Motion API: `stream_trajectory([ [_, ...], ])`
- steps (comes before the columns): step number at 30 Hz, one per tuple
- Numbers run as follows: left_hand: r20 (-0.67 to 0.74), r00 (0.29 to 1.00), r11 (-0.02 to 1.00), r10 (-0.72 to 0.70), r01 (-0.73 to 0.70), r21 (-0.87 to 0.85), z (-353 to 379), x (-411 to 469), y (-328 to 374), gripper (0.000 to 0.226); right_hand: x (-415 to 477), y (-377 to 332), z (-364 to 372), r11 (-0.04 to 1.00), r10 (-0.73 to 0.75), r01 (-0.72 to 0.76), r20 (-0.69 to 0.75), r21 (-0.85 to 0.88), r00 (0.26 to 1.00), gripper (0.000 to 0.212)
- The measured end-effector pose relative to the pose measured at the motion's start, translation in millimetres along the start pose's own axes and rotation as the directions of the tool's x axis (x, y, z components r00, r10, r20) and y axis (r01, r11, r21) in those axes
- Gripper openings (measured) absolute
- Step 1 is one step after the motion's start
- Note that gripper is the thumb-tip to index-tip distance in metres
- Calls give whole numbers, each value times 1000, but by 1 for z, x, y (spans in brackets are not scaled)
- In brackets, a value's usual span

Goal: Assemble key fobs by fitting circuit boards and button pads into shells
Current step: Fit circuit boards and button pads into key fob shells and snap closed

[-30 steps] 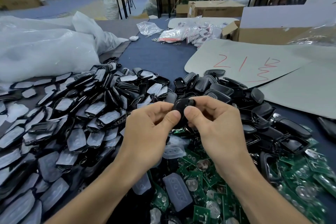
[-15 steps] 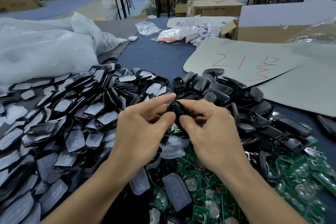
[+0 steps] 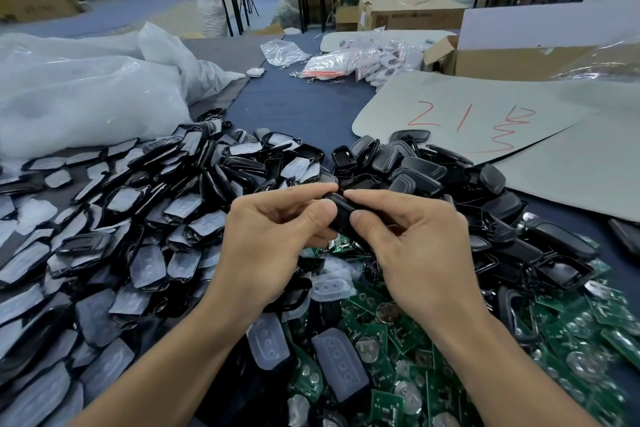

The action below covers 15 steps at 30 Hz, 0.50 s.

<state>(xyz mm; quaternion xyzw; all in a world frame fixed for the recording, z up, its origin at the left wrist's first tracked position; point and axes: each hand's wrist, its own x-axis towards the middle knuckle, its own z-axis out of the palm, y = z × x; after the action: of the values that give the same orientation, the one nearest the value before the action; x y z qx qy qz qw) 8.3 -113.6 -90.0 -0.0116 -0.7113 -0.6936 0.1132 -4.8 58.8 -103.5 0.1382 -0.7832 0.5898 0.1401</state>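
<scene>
Both hands hold one black key fob shell (image 3: 341, 215) above the piles. My left hand (image 3: 273, 243) pinches its left end between thumb and forefinger. My right hand (image 3: 412, 246) pinches its right end the same way. What is inside the shell is hidden by the fingers. Green circuit boards (image 3: 398, 340) with coin-cell holders lie below the hands. Translucent button pads (image 3: 341, 364) rest among them. Empty black shells (image 3: 426, 170) are heaped behind and to the right.
A large heap of shells fitted with pads (image 3: 138, 236) spreads over the left of the table. Clear plastic bags (image 3: 86, 97) lie at the back left. A grey sheet with red writing (image 3: 467, 118) and a cardboard box (image 3: 502, 59) sit at the back right.
Both hands have turned the shell between the fingertips; it now lies more edge-on, and the pinch has shifted to its ends.
</scene>
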Motion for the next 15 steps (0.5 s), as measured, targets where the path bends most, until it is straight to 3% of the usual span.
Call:
stream_trajectory([
  [5, -45, 999, 1000, 6, -5, 10, -2, 0, 0, 20, -2, 0, 2, 998, -12, 13, 28, -64, 1000, 26],
  [10, -119, 992, 998, -37, 41, 37, -2, 2, -1, 22, -5, -2, 3, 988, -35, 55, 134, -147, 990, 50],
  [12, -64, 994, 996, -85, 83, -30, -3, 3, -1, 17, -3, 0, 3, 997, 10, 1, 133, -78, 991, 49],
  [15, 117, 988, 987, -101, 115, -113, -5, 2, -1, 46, 4, 5, 1, 980, 81, -103, 135, 168, 988, 44],
])
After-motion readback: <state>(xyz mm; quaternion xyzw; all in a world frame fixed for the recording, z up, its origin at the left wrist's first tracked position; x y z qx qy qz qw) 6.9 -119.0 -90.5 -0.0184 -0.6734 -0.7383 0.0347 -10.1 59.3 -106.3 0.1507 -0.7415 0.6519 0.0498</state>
